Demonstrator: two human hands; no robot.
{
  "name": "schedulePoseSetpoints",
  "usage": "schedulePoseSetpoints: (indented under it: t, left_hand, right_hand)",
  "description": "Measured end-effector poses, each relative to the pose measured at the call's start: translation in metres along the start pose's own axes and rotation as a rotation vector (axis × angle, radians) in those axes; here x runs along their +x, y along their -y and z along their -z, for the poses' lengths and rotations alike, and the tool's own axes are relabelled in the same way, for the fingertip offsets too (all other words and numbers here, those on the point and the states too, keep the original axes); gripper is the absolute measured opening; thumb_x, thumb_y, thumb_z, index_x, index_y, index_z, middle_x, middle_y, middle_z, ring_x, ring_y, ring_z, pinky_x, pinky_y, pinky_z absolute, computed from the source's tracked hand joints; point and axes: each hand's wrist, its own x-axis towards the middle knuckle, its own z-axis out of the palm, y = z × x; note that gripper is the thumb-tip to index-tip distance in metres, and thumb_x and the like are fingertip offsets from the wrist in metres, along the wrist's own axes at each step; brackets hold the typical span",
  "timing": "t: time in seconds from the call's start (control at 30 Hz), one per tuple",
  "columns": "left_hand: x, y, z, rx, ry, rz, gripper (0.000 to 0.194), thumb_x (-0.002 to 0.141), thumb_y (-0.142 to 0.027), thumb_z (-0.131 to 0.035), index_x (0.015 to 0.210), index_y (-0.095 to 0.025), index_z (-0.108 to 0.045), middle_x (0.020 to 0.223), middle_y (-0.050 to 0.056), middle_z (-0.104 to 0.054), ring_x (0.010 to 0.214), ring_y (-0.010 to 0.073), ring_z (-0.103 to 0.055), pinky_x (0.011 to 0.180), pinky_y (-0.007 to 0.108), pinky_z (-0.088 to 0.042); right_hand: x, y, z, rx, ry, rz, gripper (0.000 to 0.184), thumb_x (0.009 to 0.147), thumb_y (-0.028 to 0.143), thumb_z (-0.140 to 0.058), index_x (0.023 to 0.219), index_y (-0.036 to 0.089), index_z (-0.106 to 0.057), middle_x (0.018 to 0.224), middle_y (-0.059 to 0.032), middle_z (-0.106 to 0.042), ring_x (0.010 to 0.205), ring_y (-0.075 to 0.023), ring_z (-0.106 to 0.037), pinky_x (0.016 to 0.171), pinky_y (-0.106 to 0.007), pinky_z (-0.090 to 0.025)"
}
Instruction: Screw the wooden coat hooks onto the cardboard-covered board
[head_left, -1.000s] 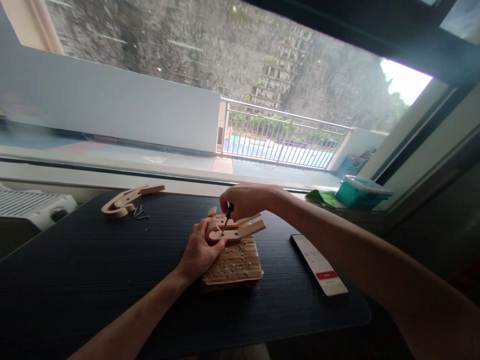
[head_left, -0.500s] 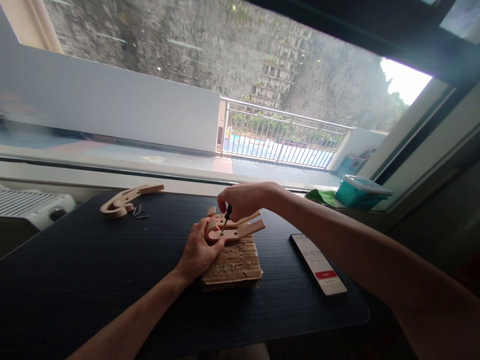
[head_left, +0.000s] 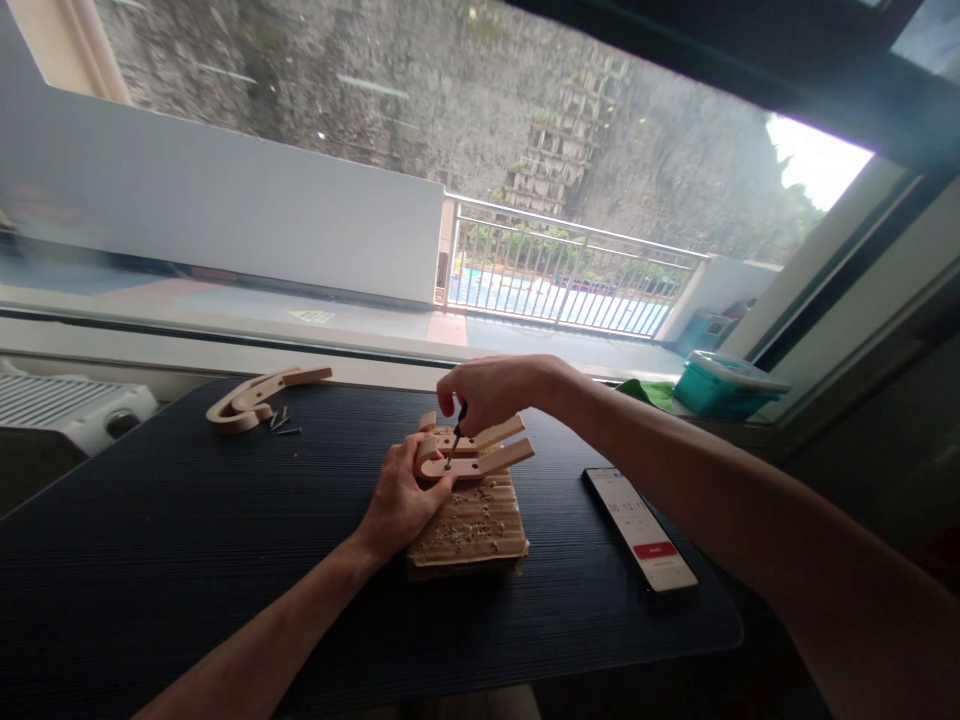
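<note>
My left hand (head_left: 399,498) is closed around the curled end of a pale wooden hook (head_left: 504,457), pressing it onto a cardboard block (head_left: 469,545). The block's top is pitted with many small holes. A second wooden hook (head_left: 501,432) lies just behind the first on the same block. Above them my right hand (head_left: 486,392) grips the dark handle of a screwdriver (head_left: 456,437). Its shaft slants down, and the tip sits at a hole in the nearer hook. Whether a screw is under the tip is too small to tell.
More wooden hooks (head_left: 247,397) lie at the table's far left, with several loose screws (head_left: 283,421) beside them. A phone (head_left: 640,530) showing a timer rests right of the block. On the sill stand a teal box (head_left: 724,385) and a green cloth (head_left: 646,394).
My right hand's fingers have shifted and loosened a little about the screwdriver handle, the hand rising slightly. The left hand, hook and block keep their places; the view moves slightly.
</note>
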Motion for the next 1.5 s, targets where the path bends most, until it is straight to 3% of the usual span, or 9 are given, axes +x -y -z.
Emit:
schedulePoseSetpoints:
  t: [0.17, 0.33, 0.47, 0.57, 0.8, 0.93, 1.07, 1.2, 1.5]
  left_hand:
    - [0.001, 0.002, -0.001, -0.001, 0.002, 0.003, 0.031, 0.067, -0.034, -0.063, 0.093, -0.020, -0.054, 0.097, 0.007, -0.058, 0.096, 0.0234, -0.055, 0.094, 0.042, -0.043]
    - [0.000, 0.003, -0.002, -0.016, -0.016, -0.011, 0.034, 0.066, -0.033, -0.064, 0.096, -0.022, -0.053, 0.096, 0.005, -0.058, 0.096, 0.0233, -0.056, 0.095, 0.043, -0.043]
    - [0.000, 0.003, -0.002, -0.026, -0.011, -0.004, 0.039, 0.067, -0.032, -0.064, 0.101, -0.022, -0.051, 0.095, 0.004, -0.057, 0.096, 0.0232, -0.056, 0.096, 0.043, -0.042]
    - [0.000, 0.003, -0.002, -0.033, -0.009, -0.009, 0.036, 0.067, -0.032, -0.064, 0.099, -0.022, -0.051, 0.094, 0.004, -0.057, 0.094, 0.0227, -0.057, 0.095, 0.043, -0.043]
    - [0.000, 0.005, -0.003, -0.027, -0.016, -0.009, 0.039, 0.067, -0.034, -0.064, 0.101, -0.021, -0.052, 0.096, 0.005, -0.057, 0.095, 0.0230, -0.057, 0.093, 0.043, -0.044]
    - [0.000, 0.003, -0.002, -0.031, -0.010, -0.012, 0.039, 0.067, -0.034, -0.064, 0.101, -0.021, -0.052, 0.097, 0.005, -0.058, 0.095, 0.0229, -0.057, 0.093, 0.042, -0.044]
    - [0.000, 0.001, 0.000, -0.023, -0.003, -0.012, 0.034, 0.067, -0.033, -0.064, 0.098, -0.022, -0.052, 0.095, 0.004, -0.059, 0.094, 0.0229, -0.057, 0.092, 0.042, -0.044]
    - [0.000, 0.000, 0.000, -0.012, 0.005, -0.012, 0.029, 0.068, -0.032, -0.064, 0.093, -0.022, -0.053, 0.096, 0.004, -0.059, 0.096, 0.0235, -0.055, 0.093, 0.042, -0.043]
    - [0.000, 0.005, -0.003, -0.006, -0.032, -0.004, 0.037, 0.066, -0.035, -0.065, 0.099, -0.022, -0.053, 0.098, 0.005, -0.058, 0.096, 0.0231, -0.058, 0.092, 0.042, -0.045]
  right_hand:
    - [-0.002, -0.007, -0.003, 0.086, -0.015, 0.058, 0.024, 0.073, 0.015, -0.055, 0.092, 0.013, -0.070, 0.087, -0.0035, -0.068, 0.068, -0.0097, -0.053, 0.058, -0.023, -0.038]
    - [0.000, -0.014, -0.009, 0.161, -0.007, 0.039, 0.026, 0.076, 0.027, -0.056, 0.095, 0.015, -0.068, 0.084, -0.0034, -0.067, 0.065, -0.0100, -0.053, 0.056, -0.024, -0.038]
    - [-0.003, -0.009, -0.007, 0.024, 0.011, -0.010, 0.047, 0.067, 0.019, -0.063, 0.114, 0.017, -0.061, 0.091, -0.0045, -0.066, 0.068, -0.0118, -0.053, 0.056, -0.024, -0.037]
    - [-0.005, -0.004, -0.006, -0.085, -0.026, -0.004, 0.034, 0.068, 0.013, -0.059, 0.102, 0.017, -0.067, 0.091, -0.0046, -0.066, 0.070, -0.0127, -0.052, 0.056, -0.024, -0.035]
    - [-0.003, -0.003, -0.005, -0.085, -0.006, -0.005, 0.026, 0.073, 0.029, -0.064, 0.095, 0.016, -0.069, 0.085, -0.0041, -0.067, 0.065, -0.0111, -0.050, 0.056, -0.024, -0.034]
    - [-0.001, 0.000, -0.004, -0.126, -0.023, -0.014, 0.035, 0.077, 0.043, -0.059, 0.089, 0.013, -0.070, 0.079, -0.0062, -0.066, 0.062, -0.0126, -0.050, 0.054, -0.027, -0.034]
    - [-0.002, 0.001, -0.001, -0.025, -0.002, 0.002, 0.043, 0.069, 0.032, -0.066, 0.109, 0.017, -0.065, 0.089, -0.0046, -0.067, 0.068, -0.0128, -0.053, 0.056, -0.025, -0.036]
    - [-0.002, -0.002, -0.001, 0.030, 0.008, 0.040, 0.029, 0.070, 0.018, -0.060, 0.098, 0.016, -0.069, 0.088, -0.0032, -0.067, 0.068, -0.0108, -0.053, 0.056, -0.022, -0.037]
    - [-0.002, -0.012, -0.011, 0.231, -0.016, 0.092, 0.025, 0.071, 0.020, -0.059, 0.094, 0.014, -0.069, 0.084, -0.0032, -0.068, 0.068, -0.0102, -0.055, 0.057, -0.021, -0.040]
